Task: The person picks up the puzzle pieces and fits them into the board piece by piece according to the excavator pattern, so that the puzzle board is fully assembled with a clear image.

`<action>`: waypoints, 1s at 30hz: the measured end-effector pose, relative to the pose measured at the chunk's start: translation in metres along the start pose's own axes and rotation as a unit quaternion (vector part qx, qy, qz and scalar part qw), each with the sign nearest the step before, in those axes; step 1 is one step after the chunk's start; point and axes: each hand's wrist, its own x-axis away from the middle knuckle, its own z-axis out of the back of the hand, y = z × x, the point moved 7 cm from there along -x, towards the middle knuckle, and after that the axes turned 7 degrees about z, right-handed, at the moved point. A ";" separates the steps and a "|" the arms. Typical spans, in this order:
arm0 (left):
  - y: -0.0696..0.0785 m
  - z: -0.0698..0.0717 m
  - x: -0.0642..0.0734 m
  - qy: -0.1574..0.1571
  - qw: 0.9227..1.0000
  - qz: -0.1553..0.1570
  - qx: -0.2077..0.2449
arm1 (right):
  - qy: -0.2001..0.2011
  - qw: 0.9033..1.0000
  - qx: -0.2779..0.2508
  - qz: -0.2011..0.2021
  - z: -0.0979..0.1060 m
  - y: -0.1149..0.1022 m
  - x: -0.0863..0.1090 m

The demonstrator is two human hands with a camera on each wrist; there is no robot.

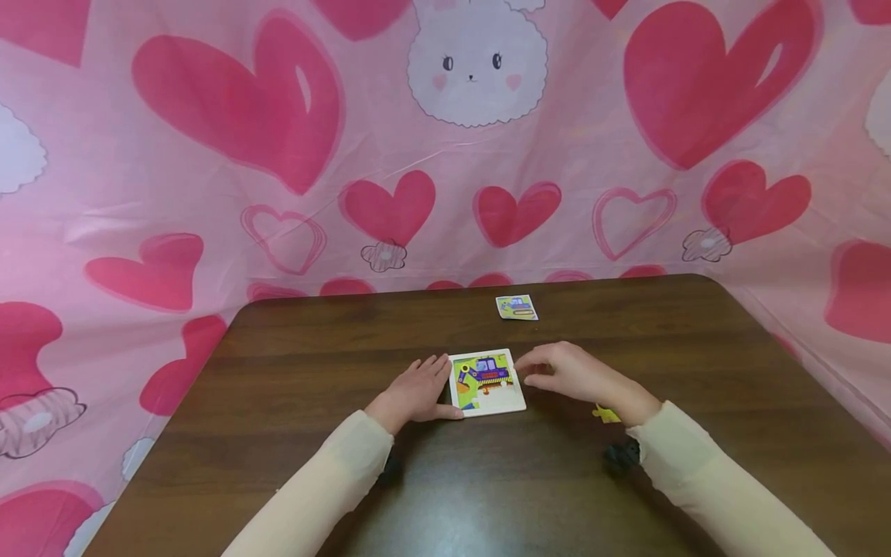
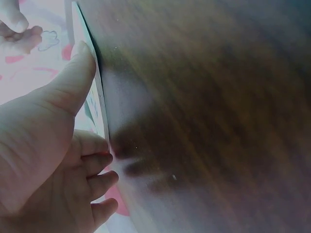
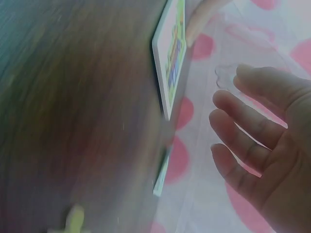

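Note:
A white-framed jigsaw puzzle tray (image 1: 506, 401) lies on the table, showing a purple excavator on a green and yellow ground. White backing shows at its lower right. My left hand (image 1: 418, 391) rests against the tray's left side, its thumb along the near edge and its fingers extended at the left edge. Just off the right edge, my right hand (image 1: 574, 371) hovers with loosely bent fingers and nothing in them, as the right wrist view also shows (image 3: 267, 131). A yellow puzzle piece (image 1: 605, 415) lies beneath the right wrist, partly hidden by it.
Behind the tray, a small square picture card (image 1: 517, 308) with a similar excavator lies on the brown wooden table (image 1: 313, 340). A pink cloth (image 1: 390, 139) printed with hearts hangs behind and beside the table. Dark wrist devices (image 1: 622, 456) sit under the forearms.

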 end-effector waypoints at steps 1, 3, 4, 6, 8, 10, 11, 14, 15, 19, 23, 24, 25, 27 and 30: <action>0.000 0.000 0.000 0.001 1.000 0.000 0.001 | 0.003 1.000 0.001 -0.002 0.002 0.002 0.003; 0.000 0.000 0.000 0.002 1.000 0.001 0.004 | 0.009 1.000 0.005 0.000 0.007 0.005 0.009; 0.000 0.000 0.001 0.001 1.000 0.001 0.006 | 0.011 1.000 0.008 -0.002 0.009 0.007 0.012; 0.000 0.001 0.001 0.001 1.000 0.002 0.010 | 0.016 1.000 0.014 -0.011 0.014 0.011 0.019; 0.001 0.001 0.002 0.001 1.000 0.003 0.011 | 0.022 0.999 0.020 -0.021 0.018 0.015 0.026; 0.001 0.001 0.002 0.001 1.000 0.003 0.010 | 0.025 0.999 0.019 -0.037 0.020 0.020 0.032; 0.001 0.001 0.002 0.001 1.000 0.003 0.009 | 0.027 0.999 0.018 -0.042 0.022 0.023 0.036; 0.001 0.001 0.002 0.000 1.000 0.003 0.006 | 0.032 0.998 0.015 -0.048 0.025 0.031 0.046; 0.001 0.001 0.002 0.000 1.000 0.003 0.005 | 0.033 0.998 0.014 -0.047 0.026 0.034 0.050; 0.001 0.001 0.002 -0.001 1.000 0.003 0.006 | 0.032 0.999 0.013 -0.037 0.027 0.041 0.063; 0.001 0.001 0.002 0.000 1.000 0.003 0.009 | 0.023 0.999 0.006 -0.034 0.026 0.047 0.074; 0.001 0.001 0.002 0.000 1.000 0.003 0.009 | 0.019 0.999 0.002 -0.036 0.026 0.048 0.076; 0.001 0.001 0.001 0.000 1.000 0.004 0.009 | 0.016 0.999 0.000 -0.039 0.025 0.049 0.079; 0.000 0.001 0.001 -0.001 1.000 0.004 0.008 | 0.012 0.999 -0.001 -0.044 0.024 0.052 0.083; 0.000 0.001 0.001 -0.003 1.000 0.004 0.008 | 0.005 0.999 0.006 -0.048 0.022 0.055 0.088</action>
